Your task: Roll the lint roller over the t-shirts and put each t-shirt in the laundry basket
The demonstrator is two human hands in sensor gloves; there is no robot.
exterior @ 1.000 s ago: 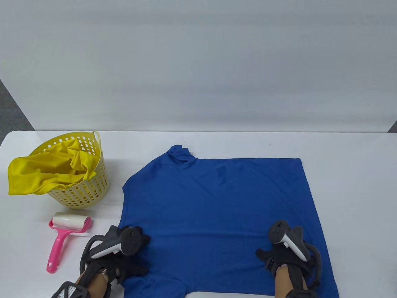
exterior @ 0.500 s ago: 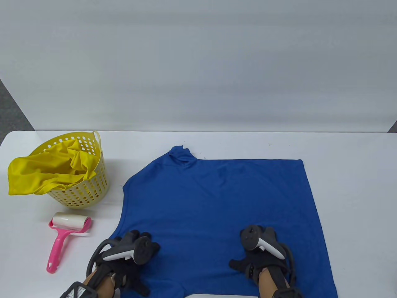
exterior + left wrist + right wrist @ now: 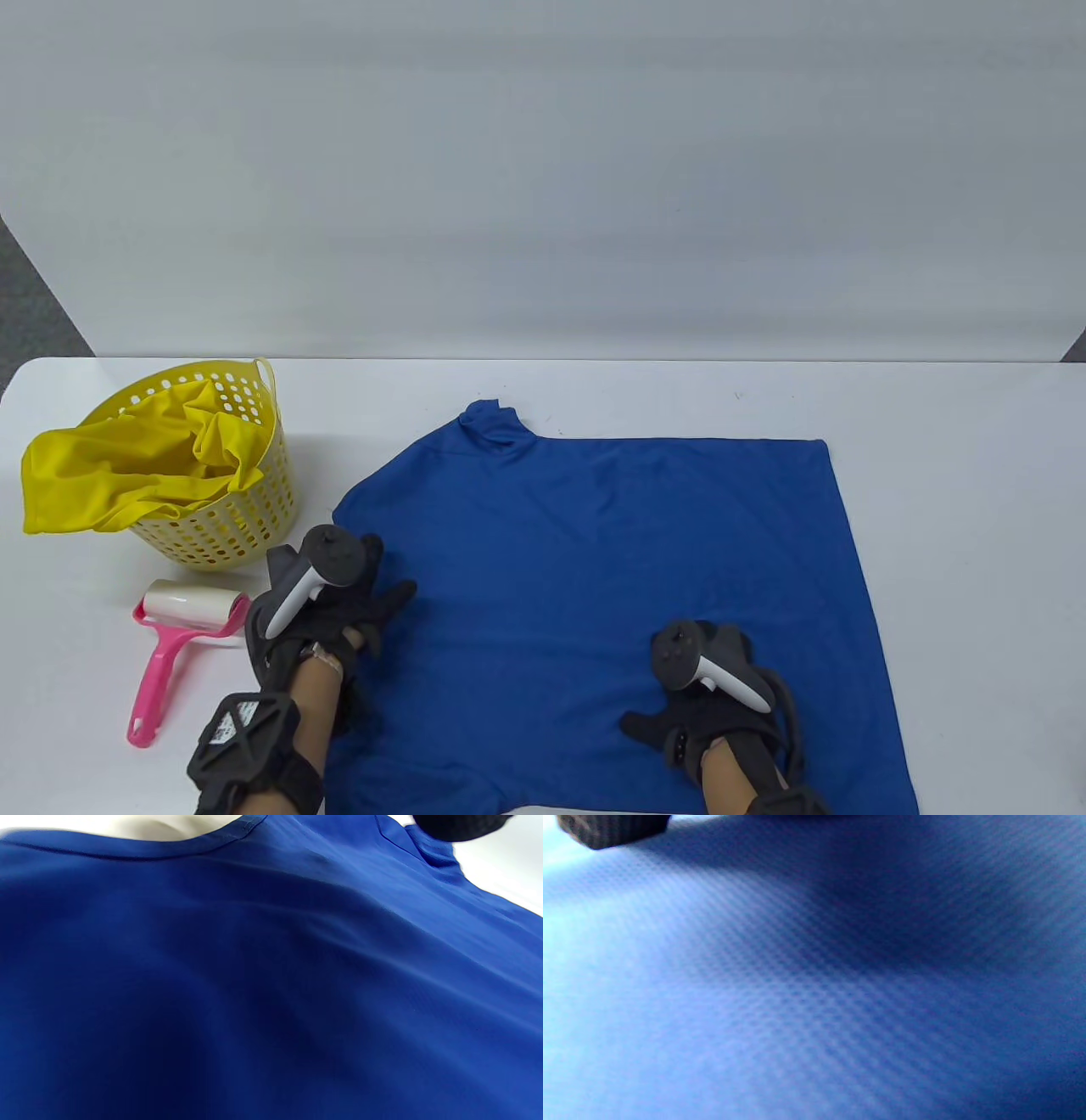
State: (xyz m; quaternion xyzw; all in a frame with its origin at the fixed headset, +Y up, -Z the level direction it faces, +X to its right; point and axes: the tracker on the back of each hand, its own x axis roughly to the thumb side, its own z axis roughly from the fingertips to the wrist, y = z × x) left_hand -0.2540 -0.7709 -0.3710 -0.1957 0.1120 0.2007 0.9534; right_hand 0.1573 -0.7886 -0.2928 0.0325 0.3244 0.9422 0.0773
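From the table view, the blue t-shirt (image 3: 594, 594) lies spread flat on the white table (image 3: 976, 509), and everything else sits to its left: the yellow laundry basket (image 3: 229, 518) holding a yellow t-shirt (image 3: 110, 484), and nearer the person the pink lint roller (image 3: 174, 649), untouched. The left hand (image 3: 339, 607) rests on the shirt's left edge, the right hand (image 3: 704, 705) on its lower right part, both with relaxed fingers, holding nothing. The left wrist view is filled with blue cloth and its neckline. The right wrist view shows only blurred blue weave.
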